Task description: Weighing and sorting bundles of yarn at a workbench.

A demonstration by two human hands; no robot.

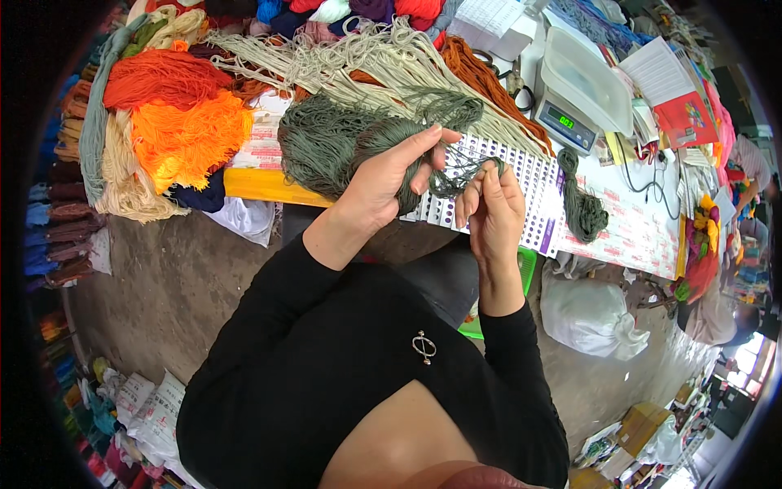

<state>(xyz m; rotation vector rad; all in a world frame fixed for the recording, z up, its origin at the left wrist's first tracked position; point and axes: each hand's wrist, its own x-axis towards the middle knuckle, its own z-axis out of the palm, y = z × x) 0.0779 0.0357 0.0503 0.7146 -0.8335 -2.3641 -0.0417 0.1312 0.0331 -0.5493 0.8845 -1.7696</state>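
A thick bundle of dark grey-green yarn (314,143) lies at the table's front edge. My left hand (379,179) is closed round part of this yarn, thumb on top and fingers curled beneath. Loose strands stretch across to my right hand (498,204), whose thumb and fingertips pinch them. Under both hands is a white card with rows of dark holes (533,175) and a purple edge. Just right of it rests a twisted skein of the same grey-green yarn (585,210).
Behind lie cream yarn (326,61) and rust yarn (481,73). Bright orange yarn (191,147) is piled at left. A digital scale (566,126) carries a clear plastic tub (586,73) at back right. Below the table's right side sits a white sack (586,314).
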